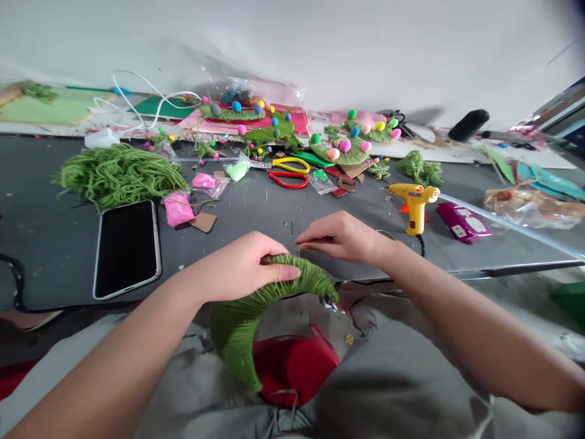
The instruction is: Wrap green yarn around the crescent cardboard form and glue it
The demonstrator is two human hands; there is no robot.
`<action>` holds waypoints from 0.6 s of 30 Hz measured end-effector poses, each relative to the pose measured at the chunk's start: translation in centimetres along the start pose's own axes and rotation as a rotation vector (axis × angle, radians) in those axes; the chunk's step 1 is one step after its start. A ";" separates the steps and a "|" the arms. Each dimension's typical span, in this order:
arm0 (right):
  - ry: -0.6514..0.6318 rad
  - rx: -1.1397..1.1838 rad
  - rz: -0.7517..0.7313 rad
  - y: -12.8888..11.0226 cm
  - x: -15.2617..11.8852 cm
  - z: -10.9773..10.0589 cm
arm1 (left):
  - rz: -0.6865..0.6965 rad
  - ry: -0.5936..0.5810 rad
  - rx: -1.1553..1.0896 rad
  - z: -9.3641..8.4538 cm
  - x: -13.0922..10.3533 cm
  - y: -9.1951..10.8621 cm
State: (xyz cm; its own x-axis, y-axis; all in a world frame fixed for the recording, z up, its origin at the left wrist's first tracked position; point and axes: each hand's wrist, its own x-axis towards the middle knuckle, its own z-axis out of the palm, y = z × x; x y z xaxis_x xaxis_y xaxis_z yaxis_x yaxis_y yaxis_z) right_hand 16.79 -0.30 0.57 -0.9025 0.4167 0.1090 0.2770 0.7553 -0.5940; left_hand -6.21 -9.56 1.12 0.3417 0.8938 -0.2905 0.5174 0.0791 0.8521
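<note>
My left hand (pixel 249 268) grips a crescent shape wrapped in green yarn (pixel 237 326), thumb on top and fingers behind it. The crescent hangs over my lap at the table's front edge, its two ends pointing right and down. Just beyond its upper edge, my right hand (pixel 340 238) is closed in a pinch. A thin green yarn strand (pixel 298 250) shows faintly at those fingertips, and a bit of green strand also lies behind the right wrist. The left fingertips are hidden behind the crescent.
A phone (pixel 127 250) and a green yarn pile (pixel 122 174) lie left. Scissors (pixel 289 178) and pink packets (pixel 178 209) are ahead. A yellow glue gun (pixel 415 207) and purple pack (pixel 464 223) lie right. Yarn-wrapped pieces with pom-poms (pixel 345 151) line the back.
</note>
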 end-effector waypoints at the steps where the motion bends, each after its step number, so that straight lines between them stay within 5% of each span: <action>1: -0.008 -0.095 0.004 -0.5 0.3 -0.2 | -0.021 -0.036 0.094 0.2 0.2 0.0; 6: -0.029 -0.478 0.150 -4.4 1.1 -0.9 | -0.040 -0.044 0.248 1.0 1.2 0.5; 11: 0.053 -0.509 0.233 -6.9 0.2 -0.4 | 0.034 0.101 0.234 0.7 1.9 0.9; 14: 0.121 -0.483 0.246 -7.7 -0.9 0.4 | 0.027 0.175 0.127 -0.1 1.8 0.8; 18: 0.147 -0.447 0.204 -8.5 -2.0 1.5 | 0.024 0.120 -0.157 -1.2 0.9 0.8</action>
State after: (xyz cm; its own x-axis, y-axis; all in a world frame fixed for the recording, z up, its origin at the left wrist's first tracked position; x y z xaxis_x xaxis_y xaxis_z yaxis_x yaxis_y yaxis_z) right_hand 15.77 -8.34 4.22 -0.7683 0.6206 0.1565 0.5856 0.7803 -0.2194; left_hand -6.46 -8.12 2.07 0.2516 0.9416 -0.2238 0.3787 0.1169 0.9181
